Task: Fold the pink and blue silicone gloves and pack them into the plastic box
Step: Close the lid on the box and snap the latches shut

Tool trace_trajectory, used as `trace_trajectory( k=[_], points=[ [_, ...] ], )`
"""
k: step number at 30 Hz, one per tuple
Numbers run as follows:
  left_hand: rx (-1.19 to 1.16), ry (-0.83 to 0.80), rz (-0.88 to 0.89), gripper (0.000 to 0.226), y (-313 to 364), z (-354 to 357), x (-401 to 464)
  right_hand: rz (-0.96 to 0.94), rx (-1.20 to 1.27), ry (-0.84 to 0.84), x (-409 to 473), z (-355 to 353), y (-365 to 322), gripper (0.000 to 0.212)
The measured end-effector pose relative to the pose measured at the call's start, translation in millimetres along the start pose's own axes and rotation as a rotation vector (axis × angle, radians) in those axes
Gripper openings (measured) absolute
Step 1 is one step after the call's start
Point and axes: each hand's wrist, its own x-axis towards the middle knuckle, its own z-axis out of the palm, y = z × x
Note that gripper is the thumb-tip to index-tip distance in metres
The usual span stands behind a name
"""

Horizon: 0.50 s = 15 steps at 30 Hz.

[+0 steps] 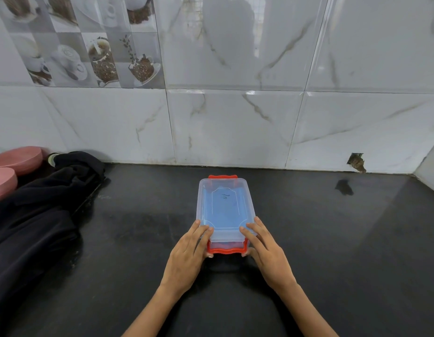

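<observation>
Both hands, left and right, grasp the box at its near end; its long axis runs away from them, the near latch between the fingers.

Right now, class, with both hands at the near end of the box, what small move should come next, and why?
Probably snap the near red clasp up over the lid. The left hand and right hand pinch its ends, it hangs below the lid's edge, and blue shows inside the plastic box.
</observation>
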Motion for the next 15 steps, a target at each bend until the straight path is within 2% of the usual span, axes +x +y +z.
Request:
trace_trajectory(
  k=[3, 7, 11, 15],
  points=[
    [-0.04, -0.003, 0.004, 0.047, -1.5, -1.1, 0.8, -0.001, 0.031, -0.006, -0.3, -1.4, 1.1, 0.071],
    [-0.167, 0.081, -0.108, 0.039, 6.5, 0.5, 3.7, 0.088, 0.115, 0.081, 5.0, 0.9, -3.9, 0.033],
    [-0.323, 0.168, -0.278, 0.036, 22.5, 8.0, 5.8, 0.171, 0.26, 0.147, 3.6, 7.4, -11.8, 0.037],
    [-0.405, 0.179, -0.34, 0.036, 27.0, 10.6, 7.1, 0.22, 0.412, 0.188, 3.8, 10.4, -10.9, 0.027]
  ],
)
